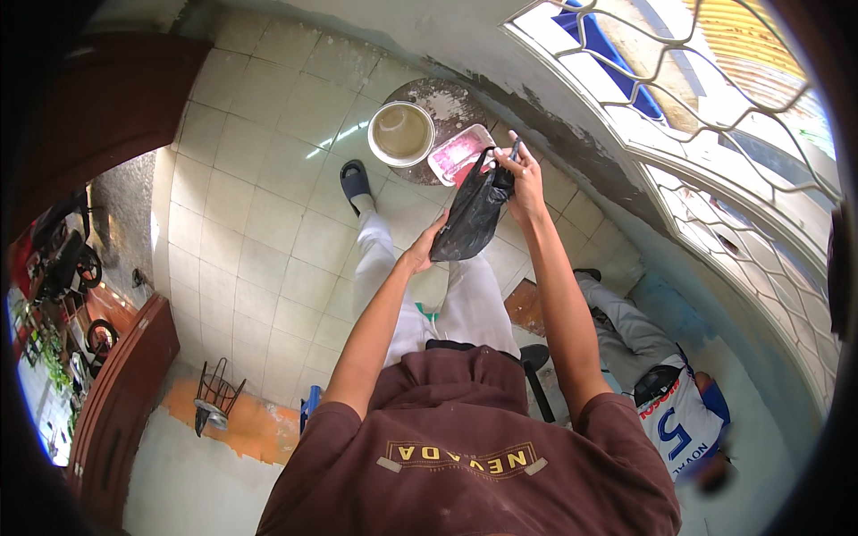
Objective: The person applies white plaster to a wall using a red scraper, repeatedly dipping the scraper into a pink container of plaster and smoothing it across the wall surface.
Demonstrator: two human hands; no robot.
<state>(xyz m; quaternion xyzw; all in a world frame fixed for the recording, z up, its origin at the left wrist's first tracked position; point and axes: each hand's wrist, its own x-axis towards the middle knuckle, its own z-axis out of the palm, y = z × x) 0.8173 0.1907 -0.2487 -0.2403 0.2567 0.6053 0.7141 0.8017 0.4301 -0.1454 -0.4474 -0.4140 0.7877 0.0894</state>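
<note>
A black plastic bag (pixel 474 214) hangs tilted in front of me, gripped between both hands. My left hand (pixel 425 245) is closed on its lower left side. My right hand (pixel 525 179) pinches the gathered upper part, with some fingers raised. What the bag contains is hidden. Just beyond it lies a white rectangular tray (pixel 438 164) with pink residue inside; the bag overlaps its near edge. A round white bucket (pixel 374 154) holding murky brownish liquid stands left of the tray. Under both is a round brown board (pixel 451 100) spattered with white.
Another person (pixel 666 402) in a white jersey sits low at my right. A white window grille (pixel 661 89) runs along the right wall. A wire stand (pixel 217 393) is at lower left, near a brown door (pixel 125 406). My sandaled foot (pixel 355 181) rests near the bucket.
</note>
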